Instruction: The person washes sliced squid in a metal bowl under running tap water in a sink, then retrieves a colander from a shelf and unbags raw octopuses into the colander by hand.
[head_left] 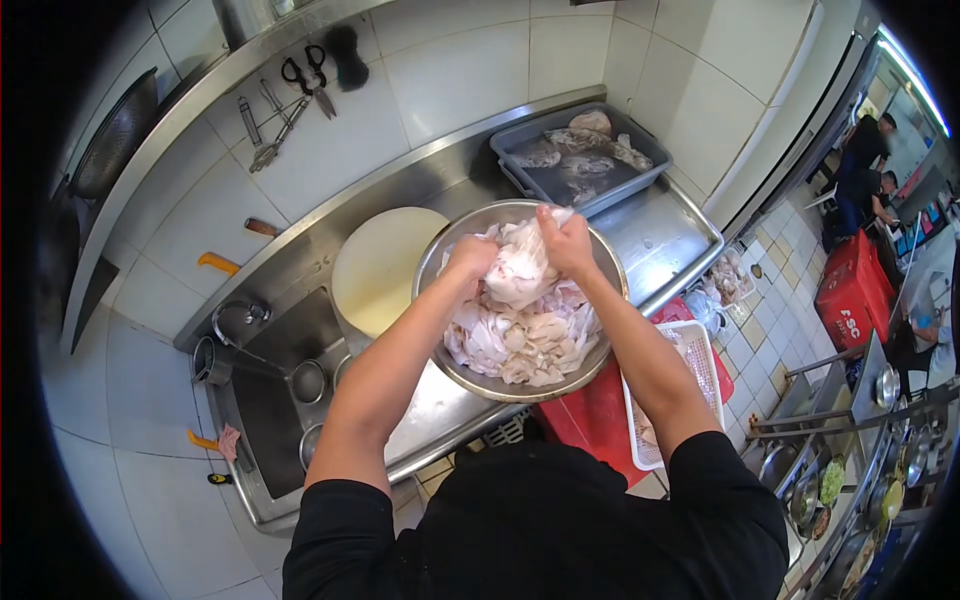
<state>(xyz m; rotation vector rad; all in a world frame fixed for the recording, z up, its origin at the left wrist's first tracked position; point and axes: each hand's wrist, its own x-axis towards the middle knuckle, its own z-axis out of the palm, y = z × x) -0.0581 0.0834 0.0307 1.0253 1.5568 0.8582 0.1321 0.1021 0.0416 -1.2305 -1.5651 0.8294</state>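
A clump of pale, wet raw meat (522,268) hangs over the steel bowl (447,369), gripped from both sides. My left hand (472,258) is closed on its left side, fingers curled into it. On the upper right, my right hand (566,243) is closed around it with the thumb up. Beneath lies a pile of similar whitish-pink, folded pieces (530,348) in the bowl. What exact kind of meat this is, I cannot tell. The bowl's left edge overlaps a round white cutting board (378,270).
A grey tub (505,160) with several pale pieces in water stands on the steel counter (640,250). Left is a sink (262,425) with ladles. A white basket (648,458) and red container (590,425) sit below right. Scissors (322,100) hang on the wall. People work far right.
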